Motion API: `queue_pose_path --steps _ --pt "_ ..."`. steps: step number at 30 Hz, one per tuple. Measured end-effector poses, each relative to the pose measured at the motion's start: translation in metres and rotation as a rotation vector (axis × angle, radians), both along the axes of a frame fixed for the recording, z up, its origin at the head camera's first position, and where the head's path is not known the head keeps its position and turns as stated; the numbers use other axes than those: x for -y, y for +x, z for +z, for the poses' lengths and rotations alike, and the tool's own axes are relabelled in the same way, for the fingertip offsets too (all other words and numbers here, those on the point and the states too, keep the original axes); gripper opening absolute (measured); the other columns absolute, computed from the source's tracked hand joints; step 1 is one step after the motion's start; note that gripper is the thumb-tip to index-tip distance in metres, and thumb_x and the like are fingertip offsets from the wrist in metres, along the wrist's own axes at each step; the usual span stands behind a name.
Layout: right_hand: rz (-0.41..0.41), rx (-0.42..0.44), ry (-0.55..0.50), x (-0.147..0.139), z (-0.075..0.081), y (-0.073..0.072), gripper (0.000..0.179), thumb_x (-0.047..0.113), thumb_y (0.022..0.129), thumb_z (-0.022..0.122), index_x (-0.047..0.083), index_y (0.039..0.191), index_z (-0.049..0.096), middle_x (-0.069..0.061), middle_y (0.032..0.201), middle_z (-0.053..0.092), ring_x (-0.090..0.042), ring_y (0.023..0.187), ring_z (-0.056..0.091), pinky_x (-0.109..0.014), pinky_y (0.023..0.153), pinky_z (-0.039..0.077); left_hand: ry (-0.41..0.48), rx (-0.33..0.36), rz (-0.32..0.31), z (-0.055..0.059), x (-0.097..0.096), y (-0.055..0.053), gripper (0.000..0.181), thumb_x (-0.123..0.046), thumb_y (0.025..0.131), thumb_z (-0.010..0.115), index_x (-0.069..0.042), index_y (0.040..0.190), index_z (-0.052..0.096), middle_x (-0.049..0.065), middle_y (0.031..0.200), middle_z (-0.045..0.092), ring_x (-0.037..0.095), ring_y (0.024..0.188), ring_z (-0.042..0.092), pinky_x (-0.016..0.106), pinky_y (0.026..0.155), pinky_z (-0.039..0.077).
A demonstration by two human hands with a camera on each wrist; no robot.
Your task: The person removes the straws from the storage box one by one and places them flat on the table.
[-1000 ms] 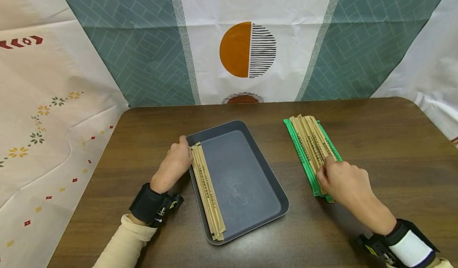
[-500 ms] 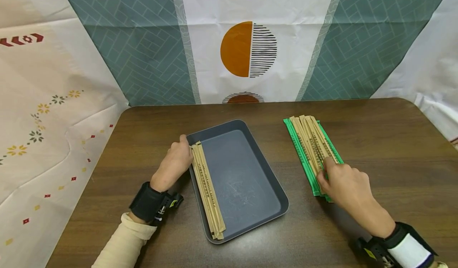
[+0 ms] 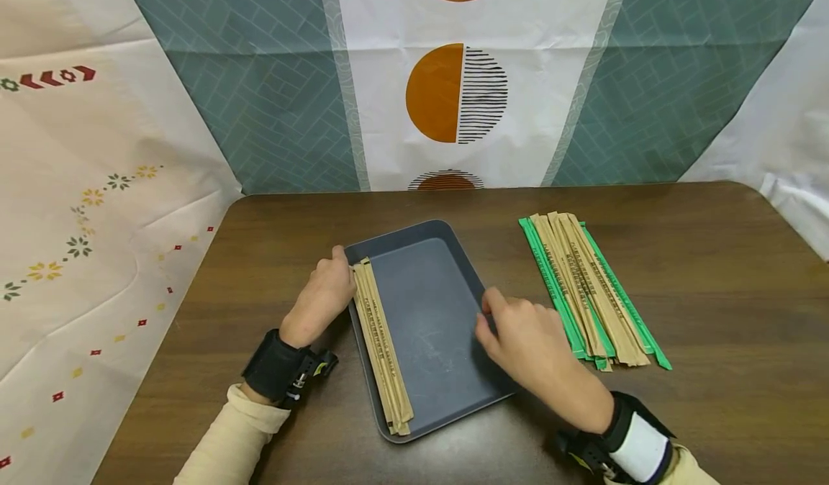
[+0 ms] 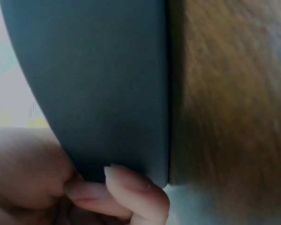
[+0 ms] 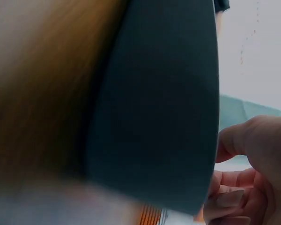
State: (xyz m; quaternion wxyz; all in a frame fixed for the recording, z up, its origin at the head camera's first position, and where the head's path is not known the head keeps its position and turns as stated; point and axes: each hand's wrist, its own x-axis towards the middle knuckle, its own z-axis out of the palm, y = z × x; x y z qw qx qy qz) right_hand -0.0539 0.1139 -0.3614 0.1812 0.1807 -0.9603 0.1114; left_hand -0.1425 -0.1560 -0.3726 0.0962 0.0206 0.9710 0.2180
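A dark grey baking tray (image 3: 430, 291) lies tilted on the table, with several tan paper-wrapped sticks (image 3: 381, 348) lined up along its left wall. My left hand (image 3: 320, 294) grips the tray's upper left rim; the left wrist view shows its fingertips (image 4: 136, 185) against the tray's outer wall. Over the right rim hovers my right hand (image 3: 527, 337), thumb and forefinger apart, other fingers bent, nothing seen between them. Whether it touches the tray is unclear. Right of the tray, tan wrapped sticks (image 3: 570, 269) lie fanned on top of green wrapped ones (image 3: 648, 337).
The brown wooden table (image 3: 732, 291) has rounded far corners. Behind it hangs a patterned cloth (image 3: 531, 111) with orange half circles. A pale flowered cloth (image 3: 116, 255) hangs along the left side.
My right hand has left the stick pile and moved left to the tray's right rim. The pile's lower ends are uncovered, spread to the right. My left hand stays on the tray.
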Motion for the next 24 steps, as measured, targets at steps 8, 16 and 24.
queue_pose_path --steps 8,16,24 --pt "0.092 0.092 0.034 0.049 -0.004 0.014 0.022 0.024 0.082 0.061 0.012 0.069 0.048 0.001 0.048 0.048 -0.016 0.040 0.050 -0.034 0.031 0.037 0.003 0.018 0.011 0.001 0.000 -0.001 0.046 -0.004 0.099 0.026 0.013 0.140 0.017 0.003 0.049 0.029 0.013 0.037 0.023 0.027 0.039 0.018" --pt "0.207 0.210 0.114 0.083 -0.011 0.028 0.028 0.029 0.084 0.060 0.011 0.066 0.048 -0.001 0.051 0.053 -0.018 0.043 0.055 -0.034 0.033 0.042 0.001 0.009 0.005 0.000 0.000 0.000 0.044 -0.003 0.098 0.027 0.014 0.138 0.019 0.003 0.048 0.029 0.013 0.037 0.022 0.027 0.038 0.017" --pt "0.194 0.215 0.152 0.098 -0.020 0.037 0.023 0.026 0.080 0.061 0.010 0.066 0.052 -0.004 0.053 0.060 -0.020 0.045 0.057 -0.038 0.035 0.046 -0.006 -0.006 0.001 -0.001 -0.002 -0.001 0.045 -0.003 0.098 0.029 0.014 0.138 0.020 0.004 0.047 0.031 0.014 0.035 0.026 0.026 0.037 0.018"
